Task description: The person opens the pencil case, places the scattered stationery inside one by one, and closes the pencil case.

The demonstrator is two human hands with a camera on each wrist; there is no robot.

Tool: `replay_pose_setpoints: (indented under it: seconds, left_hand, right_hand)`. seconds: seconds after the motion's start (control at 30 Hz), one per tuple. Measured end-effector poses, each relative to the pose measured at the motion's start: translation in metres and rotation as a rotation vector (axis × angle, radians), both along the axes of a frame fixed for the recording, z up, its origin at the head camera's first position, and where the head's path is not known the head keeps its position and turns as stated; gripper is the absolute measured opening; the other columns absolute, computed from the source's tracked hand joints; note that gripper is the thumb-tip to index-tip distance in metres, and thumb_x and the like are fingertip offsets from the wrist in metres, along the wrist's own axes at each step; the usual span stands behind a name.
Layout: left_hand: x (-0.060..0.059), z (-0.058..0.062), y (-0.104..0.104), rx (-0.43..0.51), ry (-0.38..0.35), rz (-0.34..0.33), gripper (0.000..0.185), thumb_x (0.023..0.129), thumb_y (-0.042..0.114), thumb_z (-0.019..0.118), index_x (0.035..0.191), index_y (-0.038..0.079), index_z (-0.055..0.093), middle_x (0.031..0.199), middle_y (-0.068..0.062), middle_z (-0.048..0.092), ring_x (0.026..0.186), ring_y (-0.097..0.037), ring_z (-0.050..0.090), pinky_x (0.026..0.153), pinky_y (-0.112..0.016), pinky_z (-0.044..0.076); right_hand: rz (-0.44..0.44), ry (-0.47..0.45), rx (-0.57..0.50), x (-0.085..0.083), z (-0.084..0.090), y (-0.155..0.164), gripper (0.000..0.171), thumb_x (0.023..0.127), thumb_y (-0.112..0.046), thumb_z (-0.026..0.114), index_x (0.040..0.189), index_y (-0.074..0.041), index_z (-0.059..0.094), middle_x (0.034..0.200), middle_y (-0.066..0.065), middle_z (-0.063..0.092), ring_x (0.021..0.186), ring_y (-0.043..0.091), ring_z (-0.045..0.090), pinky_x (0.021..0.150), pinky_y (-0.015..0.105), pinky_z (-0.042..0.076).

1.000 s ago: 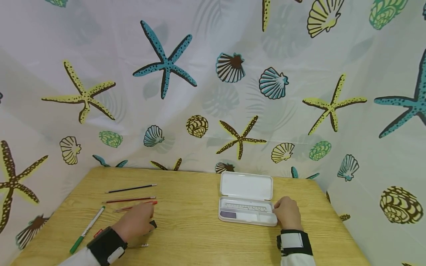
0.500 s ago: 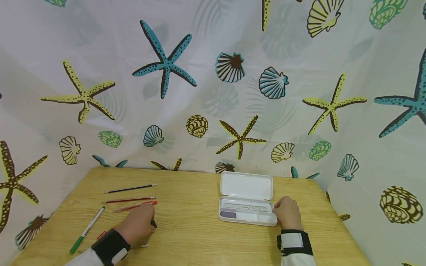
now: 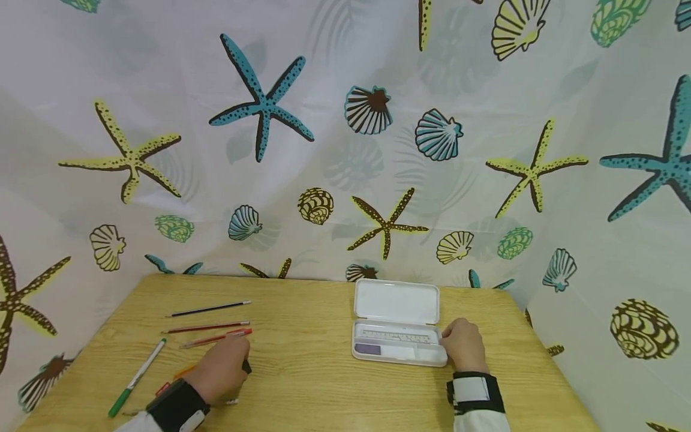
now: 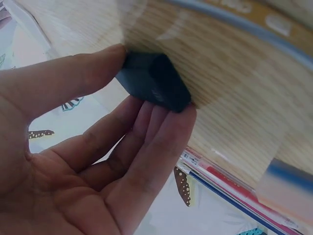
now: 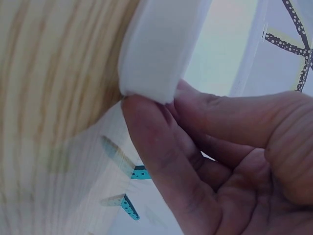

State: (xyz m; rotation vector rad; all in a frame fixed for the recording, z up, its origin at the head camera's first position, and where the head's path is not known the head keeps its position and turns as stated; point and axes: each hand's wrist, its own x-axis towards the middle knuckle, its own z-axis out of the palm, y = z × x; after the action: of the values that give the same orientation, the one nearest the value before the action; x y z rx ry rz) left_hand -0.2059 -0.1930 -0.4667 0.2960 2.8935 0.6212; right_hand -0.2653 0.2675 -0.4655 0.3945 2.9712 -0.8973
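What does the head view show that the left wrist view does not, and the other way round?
Only the head view shows the open white case, the right hand at its right end, the green pen and the whole table. Only the left wrist view shows the thumb and fingers pinching a small dark block. Both show the left hand and the pencils.

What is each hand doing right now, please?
Left hand: pinches a small dark block between thumb and fingers.
Right hand: fingers curled against the corner of the open white case, steadying it.
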Motion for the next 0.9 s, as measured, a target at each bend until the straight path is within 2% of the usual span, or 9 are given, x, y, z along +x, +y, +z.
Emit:
replay_pose_setpoints:
  seconds: [0.2, 0.43, 0.67, 0.8, 0.9]
  left_hand:
    - [0.001, 0.0, -0.001, 0.033, 0.031, 0.007, 0.026, 0.075, -0.013, 0.08, 0.077, 0.004, 0.061, 0.076, -0.004, 0.055, 0.07, -0.018, 0.049, 0.066, -0.039, 0.045]
    - [-0.002, 0.003, 0.002, 0.068, 0.064, 0.007, 0.027, 0.079, -0.013, 0.077, 0.073, 0.006, 0.058, 0.072, -0.002, 0.048, 0.066, -0.018, 0.042, 0.064, -0.038, 0.036]
    - [-0.009, 0.019, 0.014, 0.075, 0.144, -0.044, 0.031, 0.079, -0.017, 0.073, 0.071, 0.009, 0.058, 0.072, -0.002, 0.05, 0.065, -0.016, 0.039, 0.064, -0.036, 0.035]
    - [-0.015, 0.031, 0.028, 0.066, 0.189, -0.088, 0.034, 0.078, -0.017, 0.073, 0.067, 0.01, 0.055, 0.068, -0.001, 0.048, 0.064, -0.015, 0.035, 0.063, -0.036, 0.031]
    - [-0.02, 0.041, 0.042, 0.06, 0.225, -0.127, 0.03, 0.079, -0.015, 0.074, 0.069, 0.009, 0.058, 0.07, 0.0, 0.05, 0.064, -0.015, 0.04, 0.063, -0.035, 0.036]
  right_hand:
    - [-0.005, -0.003, -0.007, -0.001, 0.0, -0.001, 0.009, 0.088, 0.001, 0.073, 0.091, 0.009, 0.071, 0.086, 0.019, 0.068, 0.077, 0.033, 0.061, 0.068, 0.043, 0.053]
    - [0.002, -0.005, -0.011, -0.002, -0.001, 0.0, 0.01, 0.089, 0.0, 0.073, 0.092, 0.009, 0.072, 0.085, 0.018, 0.067, 0.077, 0.032, 0.061, 0.066, 0.041, 0.052]
    - [-0.003, -0.011, -0.002, -0.003, 0.0, 0.002, 0.009, 0.089, 0.0, 0.072, 0.092, 0.009, 0.072, 0.085, 0.018, 0.068, 0.077, 0.032, 0.062, 0.066, 0.041, 0.052]
    - [0.003, -0.015, 0.005, -0.002, 0.001, 0.001, 0.009, 0.088, 0.0, 0.073, 0.091, 0.009, 0.072, 0.086, 0.019, 0.068, 0.078, 0.032, 0.062, 0.07, 0.044, 0.053]
    - [0.004, -0.012, 0.005, -0.001, 0.0, 0.001, 0.009, 0.089, 0.0, 0.073, 0.091, 0.009, 0.072, 0.086, 0.018, 0.068, 0.077, 0.031, 0.062, 0.07, 0.043, 0.054]
